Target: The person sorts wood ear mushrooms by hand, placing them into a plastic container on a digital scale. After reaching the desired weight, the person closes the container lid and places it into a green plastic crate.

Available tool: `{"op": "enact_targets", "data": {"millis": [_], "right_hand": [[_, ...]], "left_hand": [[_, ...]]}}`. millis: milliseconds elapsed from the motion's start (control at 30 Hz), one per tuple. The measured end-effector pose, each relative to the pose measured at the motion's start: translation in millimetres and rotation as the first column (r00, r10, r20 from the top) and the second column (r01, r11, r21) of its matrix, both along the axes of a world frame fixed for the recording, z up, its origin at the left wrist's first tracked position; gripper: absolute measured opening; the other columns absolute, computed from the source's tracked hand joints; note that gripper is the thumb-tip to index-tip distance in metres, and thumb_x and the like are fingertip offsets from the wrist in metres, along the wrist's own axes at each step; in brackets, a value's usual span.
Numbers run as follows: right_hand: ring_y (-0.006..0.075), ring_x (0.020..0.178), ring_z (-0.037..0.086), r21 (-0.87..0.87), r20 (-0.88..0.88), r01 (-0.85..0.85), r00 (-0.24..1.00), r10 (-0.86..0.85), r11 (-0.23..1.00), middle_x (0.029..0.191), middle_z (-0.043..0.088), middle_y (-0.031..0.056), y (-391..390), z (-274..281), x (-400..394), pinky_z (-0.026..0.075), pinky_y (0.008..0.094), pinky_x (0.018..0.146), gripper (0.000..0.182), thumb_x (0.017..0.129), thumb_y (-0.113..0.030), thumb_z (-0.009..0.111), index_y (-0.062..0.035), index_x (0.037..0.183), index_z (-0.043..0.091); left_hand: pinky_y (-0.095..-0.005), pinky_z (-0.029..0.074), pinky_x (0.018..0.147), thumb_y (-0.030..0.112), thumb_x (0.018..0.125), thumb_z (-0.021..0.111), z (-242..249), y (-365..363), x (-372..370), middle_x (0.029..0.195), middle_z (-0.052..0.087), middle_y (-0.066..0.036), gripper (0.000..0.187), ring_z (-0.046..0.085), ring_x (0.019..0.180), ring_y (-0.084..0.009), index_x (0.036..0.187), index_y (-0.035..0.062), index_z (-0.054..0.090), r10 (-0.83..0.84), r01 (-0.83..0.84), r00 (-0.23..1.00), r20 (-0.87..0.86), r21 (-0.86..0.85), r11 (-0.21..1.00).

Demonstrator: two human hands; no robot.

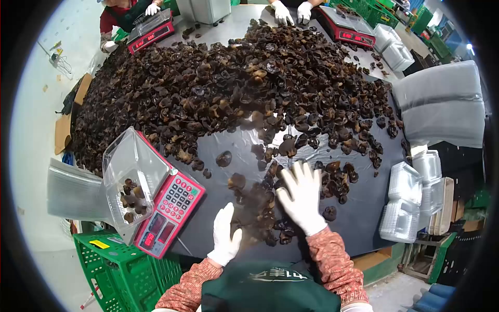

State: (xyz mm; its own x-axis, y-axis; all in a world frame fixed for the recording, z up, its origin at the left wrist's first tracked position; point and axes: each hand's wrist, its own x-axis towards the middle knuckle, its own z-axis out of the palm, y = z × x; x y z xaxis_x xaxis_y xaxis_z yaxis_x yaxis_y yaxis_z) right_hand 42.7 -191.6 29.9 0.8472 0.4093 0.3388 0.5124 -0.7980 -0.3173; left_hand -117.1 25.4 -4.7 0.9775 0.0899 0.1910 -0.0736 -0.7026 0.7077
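My left hand [225, 235], in a white glove, rests at the table's near edge with its fingers together and thumb apart, holding nothing visible. Gloved in white too, my right hand [303, 196] has its fingers spread over loose dark mushroom pieces [267, 208], some of them blurred. Beyond both hands lies a large heap of dark wet mushrooms [234, 83]. Left of my left hand is a red scale [174, 208], with an open clear plastic box [117, 171] on it holding several pieces.
Stacked clear trays [405, 197] and a wrapped stack [442, 104] stand at the right. Green crates [125, 270] are below the scale. Across the table, co-workers' gloved hands [291, 13] are near two more red scales [150, 32].
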Motion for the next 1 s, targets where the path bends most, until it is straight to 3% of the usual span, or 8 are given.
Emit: {"op": "enact_targets", "data": {"millis": [67,133,267,367,433,633,833,1000], "right_hand": [[0.0405,0.123,0.053,0.097,-0.18,-0.217,0.956,0.231,0.971,0.133,0.059,0.0216,20,16,-14,0.04,0.0541,0.104,0.046,0.087,-0.03,0.068,-0.0042,0.125,0.065],[0.0337,0.117,0.058,0.272,-0.218,-0.332,0.893,0.394,0.903,0.136,0.058,0.0212,32,5,-47,0.04,0.0521,0.107,0.047,0.087,-0.031,0.069,-0.0041,0.126,0.065],[0.0319,0.128,0.056,0.249,-0.18,-0.515,0.808,0.561,0.82,0.144,0.057,0.0165,26,8,-80,0.037,0.0508,0.115,0.048,0.088,-0.025,0.067,-0.0113,0.134,0.065],[0.0313,0.12,0.061,0.253,-0.235,-0.475,0.814,0.53,0.843,0.138,0.061,0.0157,10,31,-68,0.046,0.0469,0.107,0.041,0.088,-0.021,0.066,-0.0108,0.127,0.067],[0.0328,0.1,0.067,0.351,-0.104,-0.302,0.928,0.358,0.886,0.12,0.068,0.0156,0,24,-49,0.053,0.0435,0.087,0.027,0.084,-0.006,0.065,-0.0082,0.111,0.069],[0.0331,0.103,0.065,0.319,0.001,-0.02,1.0,0.021,0.948,0.114,0.069,0.0151,-15,-7,45,0.052,0.04,0.09,0.029,0.086,-0.006,0.066,-0.0063,0.115,0.068],[0.0354,0.093,0.06,0.039,-0.052,-0.056,0.997,0.058,0.998,0.092,0.058,0.0139,-5,-27,75,0.051,0.0417,0.079,0.017,0.077,0.001,0.066,-0.004,0.093,0.06],[0.0332,0.088,0.063,0.268,-0.074,0.005,0.997,0.016,0.964,0.091,0.061,0.0134,-43,14,32,0.052,0.0389,0.079,0.019,0.077,0.005,0.065,-0.0036,0.093,0.061]], "left_hand": [[-0.0486,0.032,0.118,0.013,0.087,0.062,-3,1,2,0.155,0.041,-0.024,0.07,0.042,0.14,-0.0425,0.152,-0.003,0.038,0.018,-0.016,0.999,0.026,-0.076,0.997],[-0.0491,0.033,0.117,0.014,0.088,0.062,-6,-1,0,0.156,0.04,-0.027,0.07,0.042,0.14,-0.0433,0.151,-0.0044,0.038,0.04,-0.033,0.998,0.049,-0.133,0.991],[-0.0478,0.031,0.119,0.012,0.087,0.06,1,0,0,0.157,0.038,-0.026,0.071,0.039,0.143,-0.0419,0.152,-0.0046,0.037,0.02,-0.021,1.0,-0.007,-0.119,0.993],[-0.0473,0.03,0.12,0.012,0.088,0.06,-1,1,0,0.158,0.037,-0.025,0.071,0.038,0.144,-0.0409,0.153,-0.0038,0.037,0.009,-0.01,1.0,-0.002,-0.156,0.988],[-0.047,0.029,0.12,0.012,0.087,0.06,1,0,0,0.158,0.038,-0.024,0.072,0.038,0.144,-0.0403,0.153,-0.0033,0.037,0.01,-0.011,1.0,-0.013,-0.132,0.991],[-0.0467,0.031,0.119,0.011,0.086,0.061,0,2,0,0.157,0.04,-0.023,0.072,0.041,0.143,-0.0396,0.154,-0.0025,0.037,0.016,-0.015,1.0,0.006,-0.095,0.995],[-0.0473,0.032,0.118,0.014,0.089,0.061,-5,1,-2,0.155,0.041,-0.024,0.07,0.042,0.142,-0.0399,0.153,-0.0027,0.037,0.032,-0.03,0.999,0.023,-0.101,0.994],[-0.048,0.032,0.118,0.016,0.091,0.061,-6,2,0,0.155,0.042,-0.025,0.069,0.042,0.141,-0.0407,0.152,-0.0033,0.037,0.034,-0.029,0.998,0.047,-0.091,0.995]]}}
